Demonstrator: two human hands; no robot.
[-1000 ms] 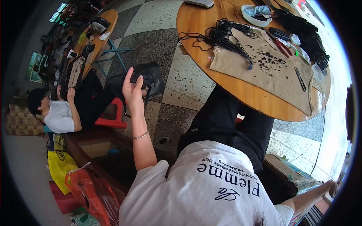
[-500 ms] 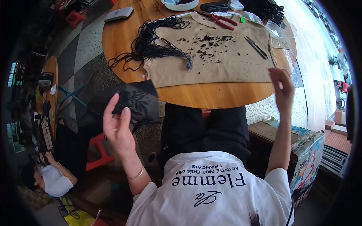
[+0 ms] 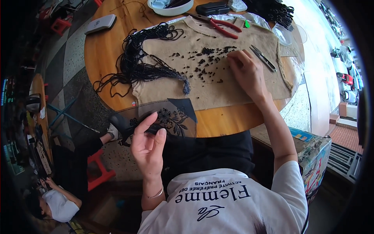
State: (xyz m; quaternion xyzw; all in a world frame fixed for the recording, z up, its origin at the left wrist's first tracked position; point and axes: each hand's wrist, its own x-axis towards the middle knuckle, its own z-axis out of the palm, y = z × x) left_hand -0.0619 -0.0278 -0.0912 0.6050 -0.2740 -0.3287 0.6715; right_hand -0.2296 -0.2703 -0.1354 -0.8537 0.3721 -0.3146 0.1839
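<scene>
Right hand (image 3: 249,76) now by beads (image 3: 208,50), narrow; sheer black floral fabric (image 3: 177,121) in left hand (image 3: 147,152).

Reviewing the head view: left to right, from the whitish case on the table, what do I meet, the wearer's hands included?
Whitish case → left hand → black beads → right hand → snips → clear plastic dish.

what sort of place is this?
Likely a small, informal handcraft workspace open to a street: loose black beads and red-handled pliers on a round wooden table, another person seated by a second table, and vehicles outside at right.
</scene>
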